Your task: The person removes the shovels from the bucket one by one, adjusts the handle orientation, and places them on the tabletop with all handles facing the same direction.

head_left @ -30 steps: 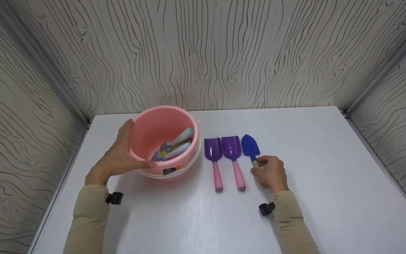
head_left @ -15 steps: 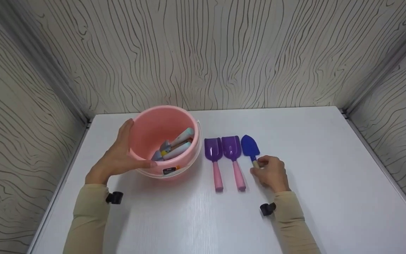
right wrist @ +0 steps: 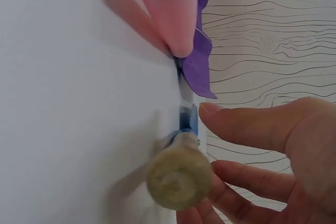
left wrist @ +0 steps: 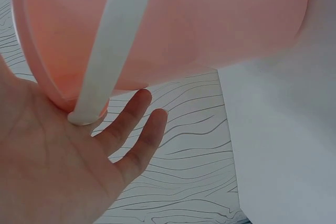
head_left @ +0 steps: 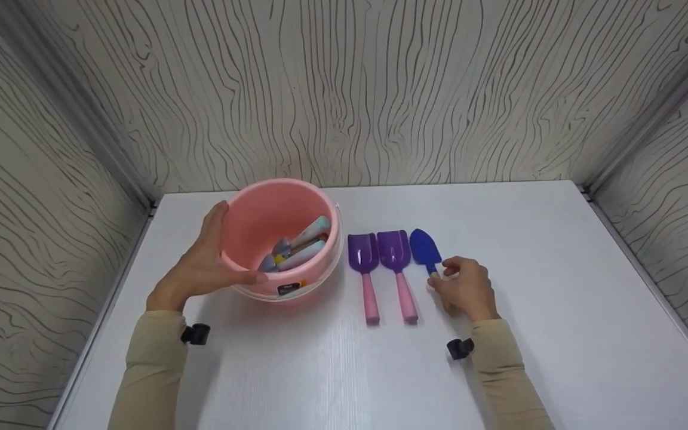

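Observation:
A pink bucket (head_left: 314,288) with a white handle (left wrist: 118,40) stands at the left of the table. My left hand (head_left: 200,266) holds its rim, the thumb along the front and the other fingers round the left side; some fingers spread free of the wall. Inside lie small garden tools with pale blue handles (head_left: 303,257), partly overlapping. My right hand (head_left: 466,288) is beside a blue trowel (head_left: 424,246) lying on the table. In the right wrist view the thumb stands apart from its wooden handle (right wrist: 178,178), with the other fingers on the near side; contact there is unclear.
Two purple scoops with pink handles, the left scoop (head_left: 362,251) and the right scoop (head_left: 394,249), lie side by side between bucket and trowel. Wood-patterned walls (head_left: 344,95) enclose the white table (head_left: 296,370) at the back and sides.
The right hand has loosened from the trowel's handle and shifted slightly up and right. The trowel, scoops, bucket and left hand stay as they were.

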Demonstrator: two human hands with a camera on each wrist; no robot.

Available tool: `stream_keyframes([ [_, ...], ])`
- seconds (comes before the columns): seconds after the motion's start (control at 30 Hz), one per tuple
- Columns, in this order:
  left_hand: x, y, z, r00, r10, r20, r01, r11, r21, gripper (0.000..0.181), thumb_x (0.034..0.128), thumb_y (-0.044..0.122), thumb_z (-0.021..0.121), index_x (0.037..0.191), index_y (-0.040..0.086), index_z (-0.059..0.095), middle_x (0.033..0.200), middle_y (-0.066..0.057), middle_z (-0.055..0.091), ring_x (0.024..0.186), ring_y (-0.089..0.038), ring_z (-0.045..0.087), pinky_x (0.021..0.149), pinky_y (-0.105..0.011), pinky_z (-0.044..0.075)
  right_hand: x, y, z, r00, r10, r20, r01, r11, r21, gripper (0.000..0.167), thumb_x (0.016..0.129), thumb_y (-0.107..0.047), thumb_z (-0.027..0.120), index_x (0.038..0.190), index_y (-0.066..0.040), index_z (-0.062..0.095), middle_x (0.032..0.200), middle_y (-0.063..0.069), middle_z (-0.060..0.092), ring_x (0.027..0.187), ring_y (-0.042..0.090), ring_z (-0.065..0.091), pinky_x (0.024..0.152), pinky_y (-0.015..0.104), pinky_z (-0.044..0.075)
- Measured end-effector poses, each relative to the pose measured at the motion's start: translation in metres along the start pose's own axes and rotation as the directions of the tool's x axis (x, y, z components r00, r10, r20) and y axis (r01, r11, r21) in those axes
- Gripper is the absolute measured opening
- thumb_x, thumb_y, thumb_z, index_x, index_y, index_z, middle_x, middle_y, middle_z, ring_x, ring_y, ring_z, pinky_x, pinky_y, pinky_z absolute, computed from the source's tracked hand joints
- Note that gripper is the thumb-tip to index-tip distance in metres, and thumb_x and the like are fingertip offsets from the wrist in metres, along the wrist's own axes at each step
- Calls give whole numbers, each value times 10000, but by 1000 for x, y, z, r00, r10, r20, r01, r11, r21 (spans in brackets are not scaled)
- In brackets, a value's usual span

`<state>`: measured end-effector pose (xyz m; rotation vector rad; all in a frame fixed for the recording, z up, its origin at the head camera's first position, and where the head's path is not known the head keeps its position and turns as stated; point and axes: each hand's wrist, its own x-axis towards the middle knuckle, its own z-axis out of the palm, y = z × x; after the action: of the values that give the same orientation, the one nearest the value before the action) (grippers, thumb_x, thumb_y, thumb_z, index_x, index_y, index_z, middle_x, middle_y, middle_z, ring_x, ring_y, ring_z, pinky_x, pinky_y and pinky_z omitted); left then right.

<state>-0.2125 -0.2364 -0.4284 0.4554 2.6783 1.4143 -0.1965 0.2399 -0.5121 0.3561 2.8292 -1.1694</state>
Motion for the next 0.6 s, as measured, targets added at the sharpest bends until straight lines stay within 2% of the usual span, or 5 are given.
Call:
stream_keyframes([
  [0.17,0,-1,-2,1000,2,1,-2,1000,22,1467,635,480,1028,1704,256,47,1673,-53,244,1456,-346,439,1124,-647,499,2,-26,-17,991,-126,-34,124,991,-53,552,930,-216,821,1390,37,651,1265,234,708,1146,393,713,916,541,602],
  [0.33,1,1,0,1000,-2,-3,2,1000,11,1434,632,492,1028,1690,287,83,1638,-45,300,1443,-328,458,1112,-622,520,0,-63,-33,972,-235,-19,233,971,-58,530,951,-177,810,1410,26,637,1292,236,695,1154,391,713,912,523,627],
  [0.47,2,2,1,1000,9,-5,-9,1000,-5,1399,634,485,1028,1681,302,118,1626,-43,317,1435,-328,463,1104,-621,525,1,-92,-37,939,-343,-11,342,939,-39,473,956,-131,800,1383,19,662,1265,222,710,1130,378,732,908,520,639],
  [0.6,2,2,2,1000,8,-7,-8,1000,-12,1385,626,484,1033,1673,309,142,1615,-34,329,1426,-322,468,1090,-616,539,3,-121,-35,893,-451,-9,450,892,-44,412,966,-106,779,1345,26,687,1245,218,725,1111,370,743,933,508,635],
])
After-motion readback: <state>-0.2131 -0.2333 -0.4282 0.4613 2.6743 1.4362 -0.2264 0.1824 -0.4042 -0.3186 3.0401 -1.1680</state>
